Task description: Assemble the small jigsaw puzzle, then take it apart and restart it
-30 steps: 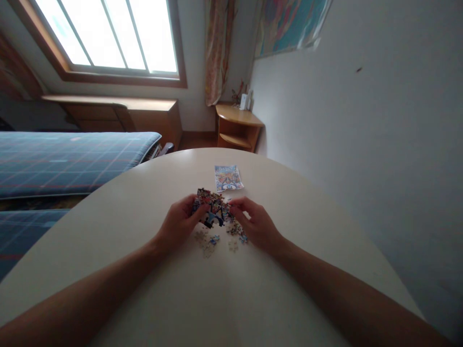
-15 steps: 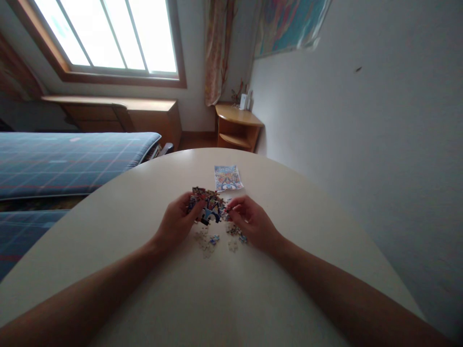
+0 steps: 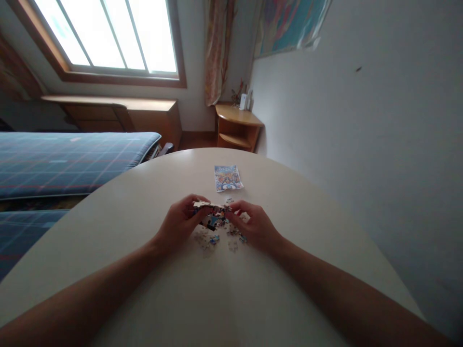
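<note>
Held above the table is a partly joined jigsaw puzzle (image 3: pixel 212 220), its colourful printed face turned toward me and its upper part bent back. My left hand (image 3: pixel 178 220) is closed on its left side, thumb in front and fingers behind. At the right edge my right hand (image 3: pixel 257 222) pinches a small puzzle piece against the joined section; the fingers partly hide it. Loose jigsaw pieces (image 3: pixel 214 239) lie below, some blue and some pale side up. More pieces (image 3: pixel 233 246) rest under my right hand, and a few show just beyond the puzzle.
A small printed picture sheet (image 3: pixel 227 179) lies on the round white table (image 3: pixel 173 299) beyond my hands. The wall (image 3: pixel 361 144) runs along the right. A plaid mattress (image 3: pixel 72 164) is at the left, and a corner shelf (image 3: pixel 238 115) stands behind the table.
The puzzle has tilted, its top edge folding down and away. My right hand has come in slightly, and its fingers now meet the puzzle's right edge.
</note>
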{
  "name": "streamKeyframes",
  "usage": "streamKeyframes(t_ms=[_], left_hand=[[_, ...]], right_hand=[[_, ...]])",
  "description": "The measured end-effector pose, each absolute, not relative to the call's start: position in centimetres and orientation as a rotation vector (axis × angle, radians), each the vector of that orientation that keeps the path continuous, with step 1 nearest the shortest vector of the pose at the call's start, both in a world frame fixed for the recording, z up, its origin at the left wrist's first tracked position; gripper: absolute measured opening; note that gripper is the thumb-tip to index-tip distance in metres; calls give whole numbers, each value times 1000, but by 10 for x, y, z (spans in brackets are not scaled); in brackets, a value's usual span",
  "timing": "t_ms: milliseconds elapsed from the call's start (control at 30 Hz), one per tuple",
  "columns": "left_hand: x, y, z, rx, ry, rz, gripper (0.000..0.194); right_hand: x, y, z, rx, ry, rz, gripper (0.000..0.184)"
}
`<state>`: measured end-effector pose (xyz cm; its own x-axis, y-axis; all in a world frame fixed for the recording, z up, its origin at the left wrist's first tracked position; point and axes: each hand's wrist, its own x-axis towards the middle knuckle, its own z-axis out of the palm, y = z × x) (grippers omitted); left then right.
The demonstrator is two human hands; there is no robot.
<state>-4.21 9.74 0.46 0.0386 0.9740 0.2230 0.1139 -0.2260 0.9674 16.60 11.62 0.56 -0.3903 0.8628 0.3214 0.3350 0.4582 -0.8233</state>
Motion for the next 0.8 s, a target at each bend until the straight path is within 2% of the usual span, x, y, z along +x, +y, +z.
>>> streamKeyframes(t_ms=[267,500,800], left_hand=[[-44,97,3,1493,1138,1199,30],[-43,97,5,1488,1231,1165,28],[-40,96,10,1502,1248,1175,39]], right_hand=[[165,115,4,-959,-1929,1008,20],[164,115,3,-946,-1936,1015,21],[165,117,1,-1001,-1923,950,14]])
